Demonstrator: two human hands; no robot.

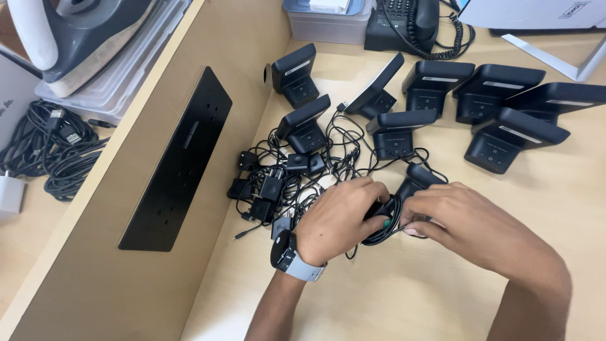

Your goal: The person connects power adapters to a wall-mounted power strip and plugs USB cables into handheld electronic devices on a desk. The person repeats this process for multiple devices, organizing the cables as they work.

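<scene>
Head view: the left hand (338,218), a watch (291,257) on its wrist, was curled around a coiled black cable (386,226) low on the wooden desk (404,297). The right hand (457,218) met it from the other side, fingers pinching the same coil just below a small black stand (418,179). A tangle of cables and plugs (281,183) lay just left of the hands. More black stands (499,95) stood behind, near a desk phone (404,25).
</scene>
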